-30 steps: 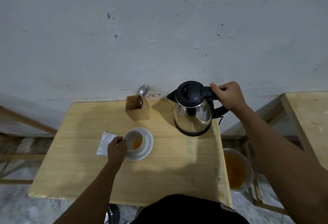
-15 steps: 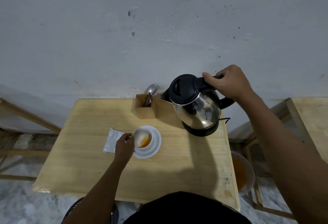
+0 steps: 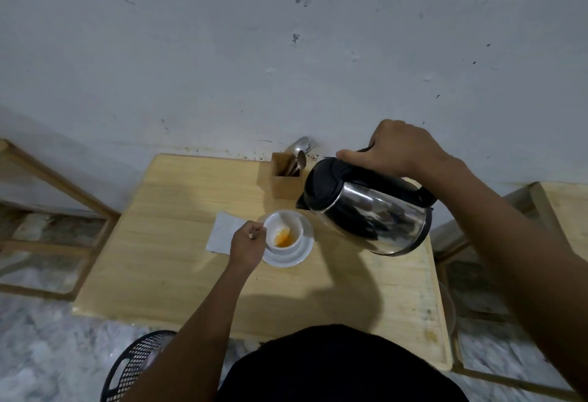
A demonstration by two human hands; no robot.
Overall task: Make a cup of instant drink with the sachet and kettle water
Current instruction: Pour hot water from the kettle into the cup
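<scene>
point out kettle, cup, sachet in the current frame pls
kettle (image 3: 372, 210): head view, on the shiny steel side of its body.
cup (image 3: 283, 232): head view, on the inner wall just above the orange contents.
sachet (image 3: 222, 232): head view, on the flat white face left of the cup.

Scuffed white wall (image 3: 286, 51), wooden table (image 3: 178, 261), seemingly marble floor (image 3: 38, 354).

Wooden table (image 3: 178, 274); saucer (image 3: 304, 250); sachet (image 3: 222, 236); cutlery box (image 3: 284, 183)
</scene>
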